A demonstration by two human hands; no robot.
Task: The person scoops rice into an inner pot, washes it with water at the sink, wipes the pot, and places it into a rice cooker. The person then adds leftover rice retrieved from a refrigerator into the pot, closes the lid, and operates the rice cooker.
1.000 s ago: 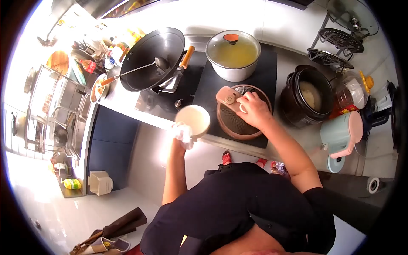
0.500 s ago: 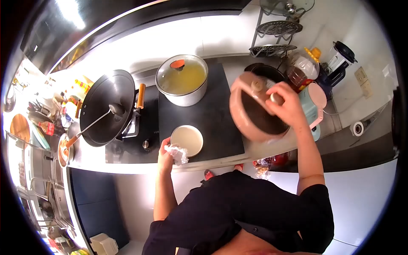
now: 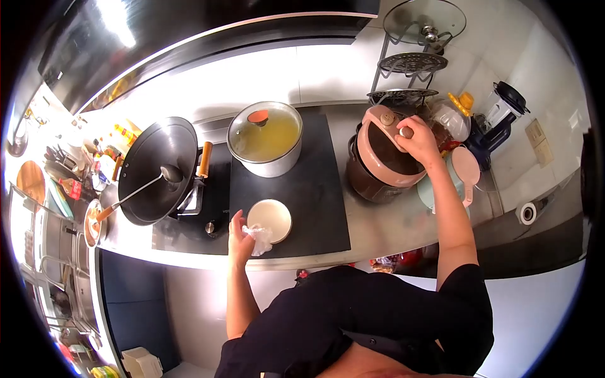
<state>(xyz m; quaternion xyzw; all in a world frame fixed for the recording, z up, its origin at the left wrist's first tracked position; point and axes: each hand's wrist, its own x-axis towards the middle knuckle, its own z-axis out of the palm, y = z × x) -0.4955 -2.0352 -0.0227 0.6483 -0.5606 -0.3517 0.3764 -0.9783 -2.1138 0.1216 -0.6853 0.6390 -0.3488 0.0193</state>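
My right hand [image 3: 417, 143] is closed on the handle end of a pink lid [image 3: 409, 180], at a small round knob. The lid rests on the dark brown body of an electric pressure cooker [image 3: 370, 186]. My left hand [image 3: 239, 240] pinches a crumpled piece of clear plastic film [image 3: 259, 240]. Right beside that hand stands a white bowl [image 3: 271, 218] on the black cooktop; the film overlaps its near left rim. Whether my left fingers also touch the bowl is hard to make out.
A glass-lidded pot [image 3: 270, 165] of yellowish liquid stands at the back. To the left, a wok [image 3: 142, 195] holds a ladle [image 3: 144, 191]. Right of the cooker are a light green jug [image 3: 444, 183], a large plastic bottle [image 3: 449, 120] and a blender [image 3: 501, 113]. A lid rack [image 3: 378, 75] stands behind.
The pink lid has come down from a tilted, raised position onto the cooker body, with my right hand still on it. My left hand keeps the plastic film beside the bowl. The view has shifted slightly.
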